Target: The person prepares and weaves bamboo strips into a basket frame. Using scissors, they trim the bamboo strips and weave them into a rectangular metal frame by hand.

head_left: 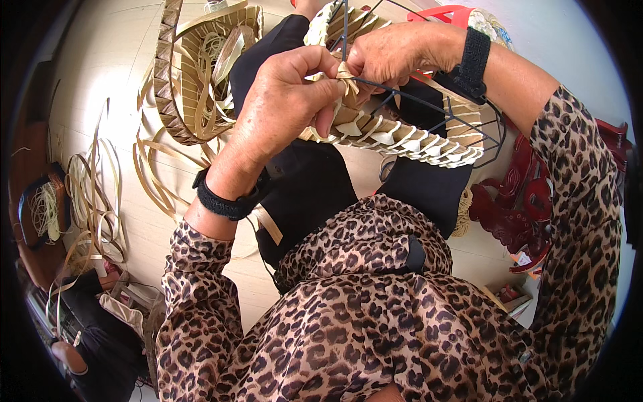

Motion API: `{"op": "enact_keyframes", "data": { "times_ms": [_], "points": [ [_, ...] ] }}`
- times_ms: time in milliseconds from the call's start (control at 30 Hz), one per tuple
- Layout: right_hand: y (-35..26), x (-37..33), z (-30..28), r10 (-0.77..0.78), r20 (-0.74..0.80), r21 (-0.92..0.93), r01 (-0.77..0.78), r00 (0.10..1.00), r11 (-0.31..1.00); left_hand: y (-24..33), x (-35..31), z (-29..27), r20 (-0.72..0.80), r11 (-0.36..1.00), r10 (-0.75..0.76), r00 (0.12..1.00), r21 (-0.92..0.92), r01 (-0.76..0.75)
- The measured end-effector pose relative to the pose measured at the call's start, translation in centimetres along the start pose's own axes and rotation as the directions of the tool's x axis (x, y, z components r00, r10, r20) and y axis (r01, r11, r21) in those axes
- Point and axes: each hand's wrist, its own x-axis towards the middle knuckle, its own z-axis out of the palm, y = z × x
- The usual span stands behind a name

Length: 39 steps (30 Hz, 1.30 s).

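My left hand [288, 100] pinches a pale flat weaving strip [345, 79] where it wraps a black wire bar. Opposite it, the bent fingers of my right hand [402, 53] close at the same wrapped spot; its fingertips are partly hidden. The bar belongs to a black wire basket frame [450, 110] held over my lap. Along the frame's near side runs a woven tan wall [382, 130], laced with cream strips. My right wrist is close to the frame's upper edge.
A tan woven basket [164, 80] at the upper left holds tangled strips [218, 80]. Loose long strips [100, 194] curl on the floor. A blue-rimmed tray [27, 221] holds fine fibre. Dark red carved wooden furniture [516, 201] stands right; a red plastic item [439, 13] is behind.
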Motion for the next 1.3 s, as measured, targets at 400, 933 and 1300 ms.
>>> {"op": "enact_keyframes", "data": {
  "times_ms": [400,933,1300],
  "points": [
    [0.8,0.3,0.1,0.013,-0.042,-0.067,-0.016,0.999,0.998,-0.4,0.0,0.5,-0.048,0.972,-0.036,0.998,-0.234,0.024],
    [-1.6,-5.0,1.2,-0.245,-0.575,-0.071,0.251,0.781,0.965,0.0,0.8,0.7,-0.089,0.980,-0.035,0.995,-0.198,0.017],
    [-0.2,-2.9,3.4,-0.269,-0.712,-0.132,0.253,0.649,0.959,0.0,1.1,1.0,-0.154,0.996,-0.027,0.988,-0.094,0.012]
  ]
}}
